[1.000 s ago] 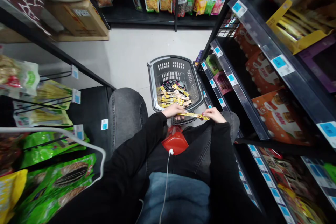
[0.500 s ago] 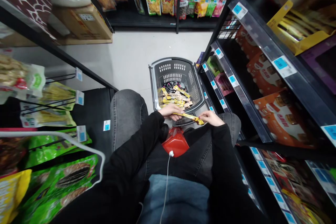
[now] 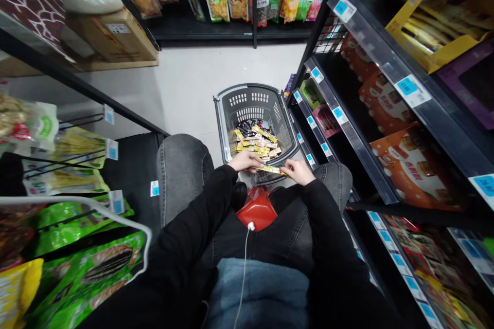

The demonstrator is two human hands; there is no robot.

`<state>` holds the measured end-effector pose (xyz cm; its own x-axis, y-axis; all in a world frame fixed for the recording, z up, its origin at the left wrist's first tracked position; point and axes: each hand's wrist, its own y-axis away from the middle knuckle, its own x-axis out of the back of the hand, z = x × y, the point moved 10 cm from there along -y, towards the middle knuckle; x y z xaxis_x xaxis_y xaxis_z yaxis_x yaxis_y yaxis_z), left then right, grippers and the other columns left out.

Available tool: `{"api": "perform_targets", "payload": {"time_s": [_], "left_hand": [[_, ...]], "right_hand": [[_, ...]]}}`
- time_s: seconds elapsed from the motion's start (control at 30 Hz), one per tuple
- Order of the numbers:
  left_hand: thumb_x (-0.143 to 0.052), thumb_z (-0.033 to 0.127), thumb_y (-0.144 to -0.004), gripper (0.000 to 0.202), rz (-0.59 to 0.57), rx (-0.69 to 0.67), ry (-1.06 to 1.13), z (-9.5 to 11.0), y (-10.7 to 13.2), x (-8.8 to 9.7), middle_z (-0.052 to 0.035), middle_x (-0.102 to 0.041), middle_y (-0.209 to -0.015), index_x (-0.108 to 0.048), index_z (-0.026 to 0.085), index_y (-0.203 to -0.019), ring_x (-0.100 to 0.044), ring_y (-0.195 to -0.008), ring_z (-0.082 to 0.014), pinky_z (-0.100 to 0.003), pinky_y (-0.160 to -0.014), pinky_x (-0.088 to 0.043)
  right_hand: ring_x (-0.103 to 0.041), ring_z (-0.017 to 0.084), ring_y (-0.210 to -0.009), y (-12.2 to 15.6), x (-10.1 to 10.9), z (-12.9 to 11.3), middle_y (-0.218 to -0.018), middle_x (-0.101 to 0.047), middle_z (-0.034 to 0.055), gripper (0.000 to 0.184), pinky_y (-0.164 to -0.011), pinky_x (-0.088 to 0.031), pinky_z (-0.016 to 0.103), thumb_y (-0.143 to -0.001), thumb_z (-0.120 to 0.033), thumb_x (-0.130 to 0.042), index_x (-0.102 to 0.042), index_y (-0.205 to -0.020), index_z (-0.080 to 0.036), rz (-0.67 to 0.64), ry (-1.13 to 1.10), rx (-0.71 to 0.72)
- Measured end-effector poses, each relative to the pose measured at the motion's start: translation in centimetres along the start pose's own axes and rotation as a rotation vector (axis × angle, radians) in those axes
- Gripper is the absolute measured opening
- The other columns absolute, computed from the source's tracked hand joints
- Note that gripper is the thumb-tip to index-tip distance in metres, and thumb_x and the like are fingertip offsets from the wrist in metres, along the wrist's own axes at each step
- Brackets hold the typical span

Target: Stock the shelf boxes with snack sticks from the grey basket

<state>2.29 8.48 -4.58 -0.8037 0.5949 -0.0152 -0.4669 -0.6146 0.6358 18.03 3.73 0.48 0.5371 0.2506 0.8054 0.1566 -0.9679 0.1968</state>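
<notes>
I pinch a thin yellow snack packet point(image 3: 270, 168) by its two ends, my left hand point(image 3: 247, 160) on one and my right hand point(image 3: 298, 171) on the other. It is just over the near rim of the grey basket point(image 3: 221, 113). I think it is light, bendy and a bit slippery, so the ends are the best place to pinch. My arms reach forward, hands low and close together.

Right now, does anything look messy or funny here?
Nothing is spilled or broken. Yellow and black snack packets lie jumbled in the grey plastic basket on the floor; a red boxy gadget with a white cable sits loose on the lap. The left hand and right hand hold one yellow packet.
</notes>
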Motion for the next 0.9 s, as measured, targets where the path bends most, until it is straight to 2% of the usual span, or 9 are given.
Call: {"api": "perform_targets", "payload": {"time_s": [0.07, 0.17, 0.27, 0.4, 0.47, 0.6, 0.67, 0.73, 0.9], "left_hand": [[-0.079, 0.018, -0.048, 0.028, 0.039, -0.074, -0.026, 0.7, -0.2, 0.3, -0.0030, -0.066, -0.061, -0.072, 0.012, -0.075, -0.061, -0.050, -0.0132, -0.025, -0.056, -0.054], [-0.080, 0.020, -0.048, 0.032, 0.092, -0.153, -0.003, 1.7, 0.0, 0.6, -0.0046, -0.067, -0.070, -0.070, 0.011, -0.077, -0.062, -0.051, -0.0142, -0.027, -0.055, -0.055], [-0.081, 0.018, -0.047, 0.048, 0.181, -0.202, 0.169, 2.3, 0.4, 1.3, -0.0058, -0.066, -0.079, -0.063, 0.010, -0.090, -0.064, -0.060, -0.0155, -0.029, -0.058, -0.057], [-0.082, 0.014, -0.049, 0.064, 0.289, -0.161, 0.404, 1.4, 0.5, 2.0, -0.0067, -0.066, -0.085, -0.048, 0.014, -0.103, -0.066, -0.064, -0.0150, -0.029, -0.059, -0.058], [-0.080, 0.014, -0.053, 0.061, 0.273, -0.111, 0.492, 0.9, 0.5, 1.6, -0.0072, -0.066, -0.086, -0.047, 0.014, -0.103, -0.066, -0.065, -0.0152, -0.028, -0.060, -0.058], [-0.073, 0.016, -0.065, 0.039, 0.017, -0.109, 0.625, 1.6, 0.6, -1.6, -0.0097, -0.068, -0.088, -0.054, 0.012, -0.099, -0.067, -0.075, -0.0181, -0.030, -0.067, -0.058], [-0.070, 0.016, -0.068, 0.034, -0.047, -0.102, 0.642, 1.8, 0.7, -2.6, -0.0107, -0.069, -0.088, -0.056, 0.011, -0.099, -0.067, -0.076, -0.0185, -0.031, -0.067, -0.058], [-0.069, 0.015, -0.070, 0.032, -0.011, -0.094, 0.625, 1.7, 0.6, -2.4, -0.0115, -0.069, -0.087, -0.057, 0.010, -0.099, -0.067, -0.075, -0.0184, -0.030, -0.065, -0.058], [-0.065, 0.018, -0.074, 0.032, 0.139, -0.134, 0.569, 1.9, 0.5, -0.1, -0.0123, -0.069, -0.087, -0.057, 0.007, -0.103, -0.067, -0.072, -0.0191, -0.029, -0.060, -0.058]], "right_hand": [[-0.056, 0.014, -0.063, -0.2, 0.0, -1.0, -0.065, -0.062, 0.0031, 0.032, -0.059, -0.034, 0.022, -0.086, -0.043, -0.045, -0.059, -0.072, -0.018, 0.030, 0.149, -0.007], [-0.058, 0.016, -0.072, -0.5, -1.0, -2.3, -0.079, -0.065, 0.0064, 0.034, -0.063, -0.034, 0.022, -0.091, -0.043, -0.036, -0.060, -0.086, -0.020, -0.008, 0.326, 0.001], [-0.059, 0.016, -0.075, -0.8, -1.7, -3.1, -0.086, -0.065, 0.0091, 0.035, -0.063, -0.033, 0.023, -0.093, -0.041, -0.030, -0.057, -0.098, -0.020, -0.016, 0.421, 0.021], [-0.057, 0.017, -0.075, -0.8, -1.5, -4.0, -0.086, -0.063, 0.0121, 0.041, -0.064, -0.032, 0.025, -0.095, -0.037, -0.022, -0.057, -0.097, -0.017, 0.045, 0.450, 0.045], [-0.056, 0.018, -0.076, -0.7, -1.5, -4.5, -0.082, -0.062, 0.0133, 0.044, -0.066, -0.032, 0.026, -0.095, -0.036, -0.019, -0.058, -0.093, -0.015, 0.073, 0.450, 0.044], [-0.055, 0.020, -0.075, -0.6, -1.5, -5.1, -0.079, -0.060, 0.0149, 0.045, -0.070, -0.033, 0.029, -0.095, -0.033, -0.018, -0.058, -0.089, -0.014, 0.136, 0.442, 0.015], [-0.055, 0.020, -0.077, -0.7, -1.9, -5.3, -0.080, -0.060, 0.0149, 0.042, -0.071, -0.034, 0.030, -0.095, -0.031, -0.020, -0.058, -0.092, -0.013, 0.128, 0.448, 0.008], [-0.056, 0.021, -0.080, -1.0, -2.5, -5.4, -0.084, -0.060, 0.0143, 0.036, -0.072, -0.035, 0.030, -0.094, -0.028, -0.023, -0.056, -0.096, -0.014, 0.087, 0.457, 0.015], [-0.057, 0.019, -0.088, -1.4, -3.3, -5.5, -0.100, -0.060, 0.0117, 0.024, -0.073, -0.040, 0.026, -0.088, -0.019, -0.036, -0.050, -0.108, -0.014, -0.005, 0.405, 0.066]]}}
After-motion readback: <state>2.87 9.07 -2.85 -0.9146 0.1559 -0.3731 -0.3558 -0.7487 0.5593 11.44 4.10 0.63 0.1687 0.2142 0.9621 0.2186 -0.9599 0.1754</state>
